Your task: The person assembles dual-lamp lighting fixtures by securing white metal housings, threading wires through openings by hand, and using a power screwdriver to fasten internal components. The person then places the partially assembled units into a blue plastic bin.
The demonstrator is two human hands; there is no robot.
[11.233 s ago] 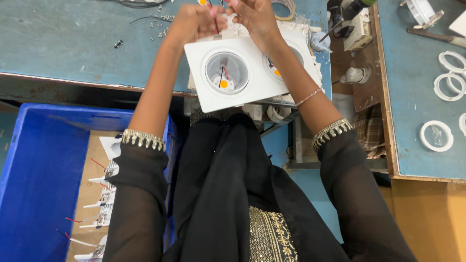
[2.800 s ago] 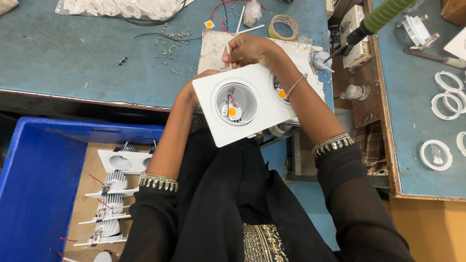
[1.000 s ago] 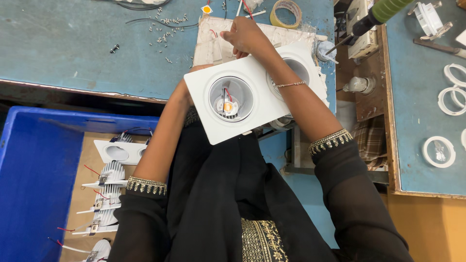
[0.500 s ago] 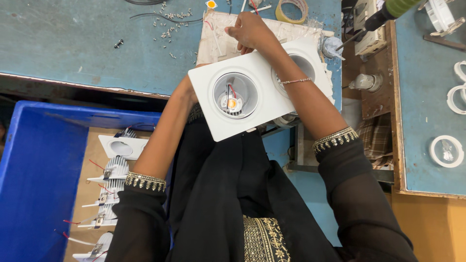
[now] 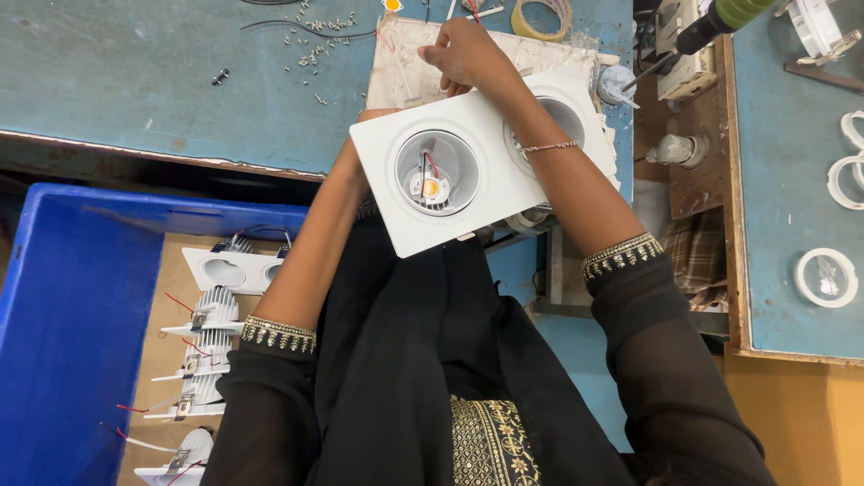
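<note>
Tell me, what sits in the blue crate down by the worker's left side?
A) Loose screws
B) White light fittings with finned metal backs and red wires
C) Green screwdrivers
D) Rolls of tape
B: the blue crate holds a row of white light fittings with ribbed metal backs and thin red wires, stacked beside the left arm.
</note>
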